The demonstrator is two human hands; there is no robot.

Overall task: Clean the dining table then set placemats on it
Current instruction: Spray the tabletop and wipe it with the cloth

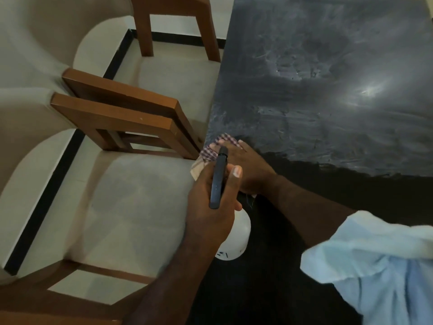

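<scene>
The black dining table (328, 78) fills the right side, streaked with wet wipe marks. My right hand (248, 167) presses flat on a checked cloth (214, 148) at the table's left edge. My left hand (210, 205) grips a white spray bottle (236, 238) with a dark trigger head (219, 177), held just in front of my right hand. The bottle's lower body is partly hidden by my hand. No placemats are in view.
Two beige cushioned chairs with brown wooden arms (121, 106) stand close against the table's left side. A third chair (175, 24) sits farther back. A light blue sleeve (375, 266) covers my right upper arm.
</scene>
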